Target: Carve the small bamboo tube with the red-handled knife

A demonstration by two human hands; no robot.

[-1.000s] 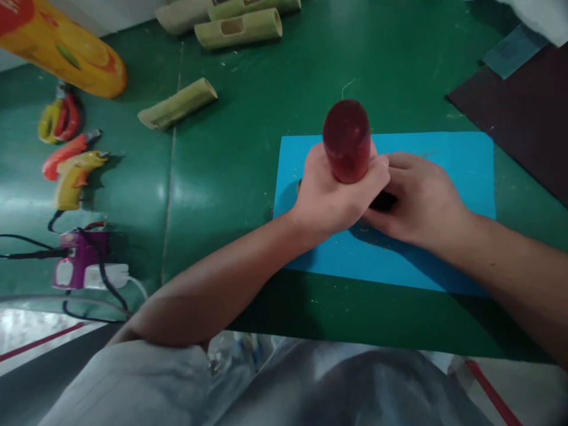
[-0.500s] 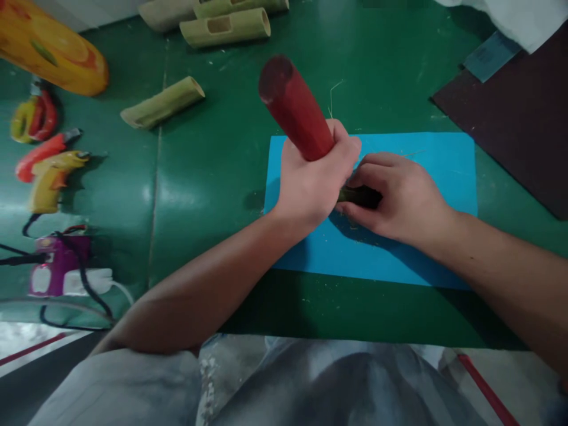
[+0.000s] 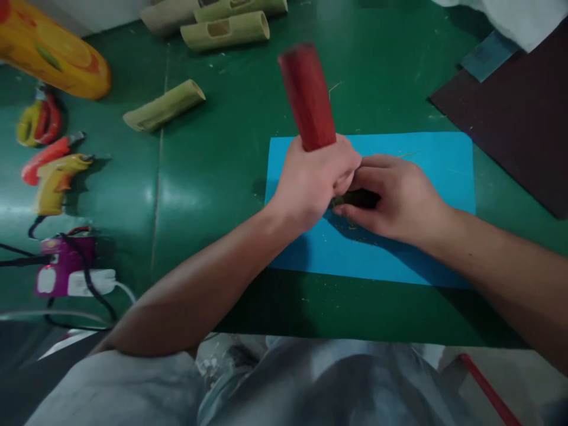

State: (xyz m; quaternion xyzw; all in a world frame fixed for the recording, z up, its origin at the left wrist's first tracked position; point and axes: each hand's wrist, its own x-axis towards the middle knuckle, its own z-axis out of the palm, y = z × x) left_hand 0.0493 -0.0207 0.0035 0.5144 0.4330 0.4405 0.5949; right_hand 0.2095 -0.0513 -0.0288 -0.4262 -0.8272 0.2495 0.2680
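Observation:
My left hand [image 3: 313, 180] is closed around a tool with a thick red handle [image 3: 308, 97]. The handle leans up and away from me, and the tool's working end is hidden below my fist. Right beside it, my right hand [image 3: 397, 198] grips a short dark piece [image 3: 361, 198], which looks like bamboo, between thumb and fingers. Both hands are over a blue sheet [image 3: 435, 260] dotted with small shavings. The place where tool and piece meet is covered by my left hand.
Several cut bamboo tubes [image 3: 226, 31] lie at the back, and another bamboo tube [image 3: 164, 106] lies nearer. Along the left are an orange bottle [image 3: 66, 53], scissors [image 3: 39, 121], a yellow glue gun [image 3: 55, 183] and a purple power strip [image 3: 62, 266] with cables. A dark board [image 3: 519, 118] lies right.
The red handle has swung to the right at its top and stands more upright, with my left wrist turned. My right hand still holds the dark piece in nearly the same spot.

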